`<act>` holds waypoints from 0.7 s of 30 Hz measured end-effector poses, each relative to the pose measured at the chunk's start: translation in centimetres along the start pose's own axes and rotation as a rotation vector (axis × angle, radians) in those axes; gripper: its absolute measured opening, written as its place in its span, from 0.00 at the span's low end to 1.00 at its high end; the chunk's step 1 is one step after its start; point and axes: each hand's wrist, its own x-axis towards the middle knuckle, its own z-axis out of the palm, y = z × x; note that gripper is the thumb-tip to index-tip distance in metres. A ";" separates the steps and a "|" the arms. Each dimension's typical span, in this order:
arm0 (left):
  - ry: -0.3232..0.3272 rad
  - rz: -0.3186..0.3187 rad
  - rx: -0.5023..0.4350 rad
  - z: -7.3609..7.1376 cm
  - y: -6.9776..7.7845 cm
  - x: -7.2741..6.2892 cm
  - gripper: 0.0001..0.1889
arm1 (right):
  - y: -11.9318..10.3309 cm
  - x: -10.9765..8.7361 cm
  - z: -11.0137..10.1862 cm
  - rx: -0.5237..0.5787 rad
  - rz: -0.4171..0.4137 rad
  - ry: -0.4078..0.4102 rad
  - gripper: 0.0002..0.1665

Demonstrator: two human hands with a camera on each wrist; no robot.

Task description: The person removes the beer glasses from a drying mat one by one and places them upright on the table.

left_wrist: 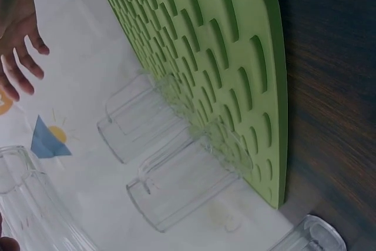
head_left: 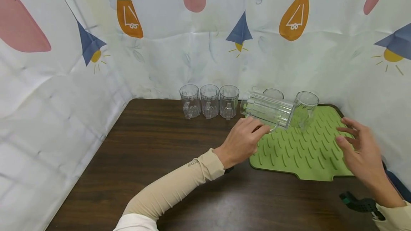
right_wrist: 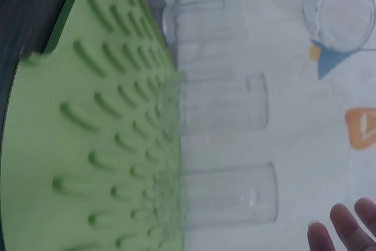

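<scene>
My left hand (head_left: 241,137) grips a clear glass mug (head_left: 268,109) by its handle, with the mug tipped onto its side over the far left of a green drying mat (head_left: 298,159). In the left wrist view that mug (left_wrist: 38,210) fills the lower left corner. Two more clear mugs stand on the mat's far part: one (head_left: 306,99) at the right, the other (head_left: 273,93) partly hidden behind the held mug. Over the mat's right edge, my right hand (head_left: 364,149) holds nothing, its fingers spread and loosely bent; its fingertips (right_wrist: 346,230) show in the right wrist view.
Three clear mugs, a left one (head_left: 190,101), a middle one (head_left: 209,101) and a right one (head_left: 229,101), stand in a row at the back of the dark wooden table (head_left: 151,145). A printed cloth (head_left: 199,56) hangs behind and along the left side.
</scene>
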 end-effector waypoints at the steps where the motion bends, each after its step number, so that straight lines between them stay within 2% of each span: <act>1: 0.003 0.001 0.004 0.0 0.0 0.0 0.21 | -0.3 0.1 0.1 0.028 -0.001 -0.002 0.36; 7: 0.038 0.005 0.033 0.1 0.1 -0.3 0.11 | -1.8 0.3 1.2 0.100 0.009 -0.015 0.35; 16: 0.040 0.006 0.038 0.0 0.1 -0.7 0.20 | -3.4 0.7 2.8 0.162 -0.015 -0.059 0.34; 21: 0.044 0.003 0.033 -0.1 0.2 -0.9 0.19 | -3.9 1.1 3.7 0.197 -0.049 -0.074 0.34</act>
